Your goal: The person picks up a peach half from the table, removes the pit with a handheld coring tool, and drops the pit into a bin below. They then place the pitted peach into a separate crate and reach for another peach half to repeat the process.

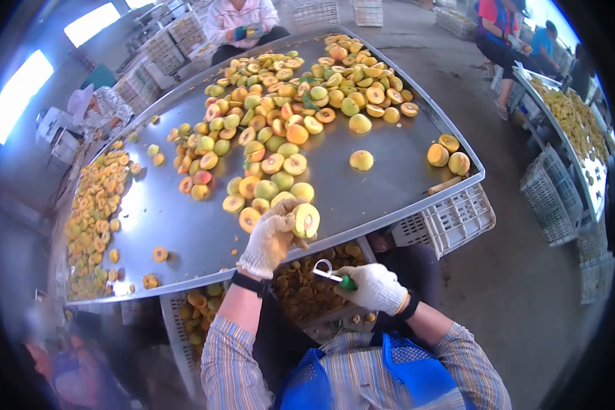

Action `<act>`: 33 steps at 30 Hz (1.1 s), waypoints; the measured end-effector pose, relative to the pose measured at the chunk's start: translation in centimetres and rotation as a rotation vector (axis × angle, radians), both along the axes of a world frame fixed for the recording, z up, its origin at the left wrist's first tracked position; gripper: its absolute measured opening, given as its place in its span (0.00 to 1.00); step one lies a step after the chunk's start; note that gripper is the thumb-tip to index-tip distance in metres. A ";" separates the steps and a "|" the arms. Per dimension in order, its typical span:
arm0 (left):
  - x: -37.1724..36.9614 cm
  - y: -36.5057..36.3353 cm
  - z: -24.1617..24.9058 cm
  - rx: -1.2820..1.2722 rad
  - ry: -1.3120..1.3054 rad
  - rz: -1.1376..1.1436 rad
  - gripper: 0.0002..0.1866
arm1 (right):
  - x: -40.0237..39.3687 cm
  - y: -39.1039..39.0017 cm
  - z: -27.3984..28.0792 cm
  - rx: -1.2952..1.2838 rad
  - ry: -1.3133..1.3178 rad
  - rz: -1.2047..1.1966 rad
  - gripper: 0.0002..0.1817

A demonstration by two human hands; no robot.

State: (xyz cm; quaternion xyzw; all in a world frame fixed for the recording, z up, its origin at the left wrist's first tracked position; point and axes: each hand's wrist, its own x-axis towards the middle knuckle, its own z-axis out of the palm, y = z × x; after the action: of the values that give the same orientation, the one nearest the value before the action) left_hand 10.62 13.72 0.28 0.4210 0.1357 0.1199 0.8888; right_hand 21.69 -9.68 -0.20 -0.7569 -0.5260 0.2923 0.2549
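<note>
No writing can be read anywhere here. A white crate (451, 222) sits under the right edge of the big metal table (164, 219), and its inside cannot be seen. Another crate (307, 290) right below the person is full of brownish fruit bits. A crate (191, 321) to the left holds yellow and red fruit pieces. The table carries a big heap of peaches (280, 116), some whole and some cut in half, with more cut halves (92, 212) along the left edge. The left hand (270, 239), in a white glove, has its fingers curled around a peach half (306, 220) at the near edge of the table, with the cut yellow side facing right. The right hand (376, 288), gloved too, is closed around the green handle of a pitting tool (331, 273). The tool's metal loop points left, just below the peach half and not touching it. Other people sit at the far end of the table and at another table (574, 137) on the right.
</note>
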 end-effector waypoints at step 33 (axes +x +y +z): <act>-10.1 -14.3 0.6 -0.200 0.141 0.231 0.22 | -3.8 -2.9 3.8 0.089 -0.480 0.362 0.11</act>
State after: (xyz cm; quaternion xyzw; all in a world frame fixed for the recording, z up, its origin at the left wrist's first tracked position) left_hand 0.52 -0.54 0.83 0.3195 0.2562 0.1772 0.8949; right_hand 17.85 -12.56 3.62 -0.6865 -0.7097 0.1222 0.1000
